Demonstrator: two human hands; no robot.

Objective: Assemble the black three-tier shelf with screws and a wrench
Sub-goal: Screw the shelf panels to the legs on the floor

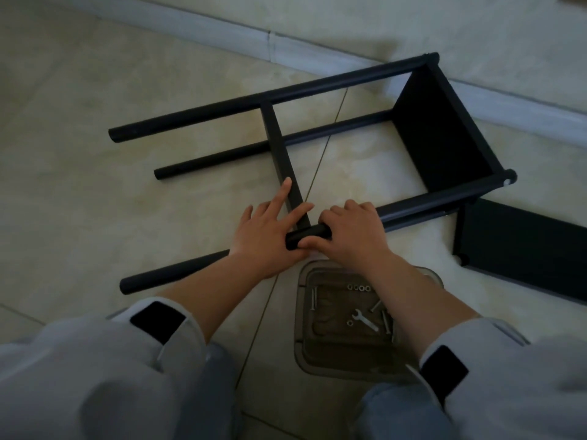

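Note:
The black shelf frame (286, 93) lies on its side on the tiled floor. One shelf panel (438, 138) is fixed at its far right end. A second panel (276, 144) stands edge-on across the poles. My left hand (266, 233) rests on the near pole (171, 273), its straight fingers pressing against this second panel's lower end. My right hand (352, 236) grips the same pole just right of the joint, fingers curled round it. A small silver wrench (365, 320) lies in a clear tray (305, 354) with screws (314, 298) and nuts (359, 287).
A loose black panel (524, 249) lies flat on the floor at the right, beside the frame's end. The tray sits between my knees, right under my right forearm. A pale skirting board (270, 42) runs along the wall behind the frame.

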